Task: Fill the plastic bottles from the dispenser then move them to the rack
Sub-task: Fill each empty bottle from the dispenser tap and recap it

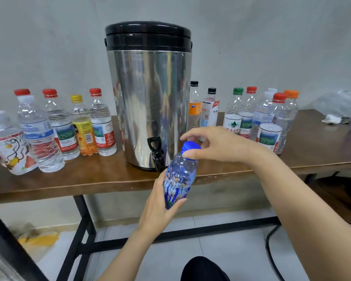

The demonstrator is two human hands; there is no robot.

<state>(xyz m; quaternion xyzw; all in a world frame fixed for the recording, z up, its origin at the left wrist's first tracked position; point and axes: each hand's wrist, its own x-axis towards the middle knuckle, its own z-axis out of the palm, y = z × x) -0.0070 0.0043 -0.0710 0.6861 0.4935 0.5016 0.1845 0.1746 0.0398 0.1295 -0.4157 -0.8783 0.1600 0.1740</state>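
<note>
Bottle is in mid-air off the table edge, just beside the dispenser tap. Left hand wraps its body, right hand pinches the blue cap. Fill level is hard to read, maybe empty. Risk: cap slips from the fingertips and drops to the floor. Open room toward the person; other bottles crowd both sides.
</note>
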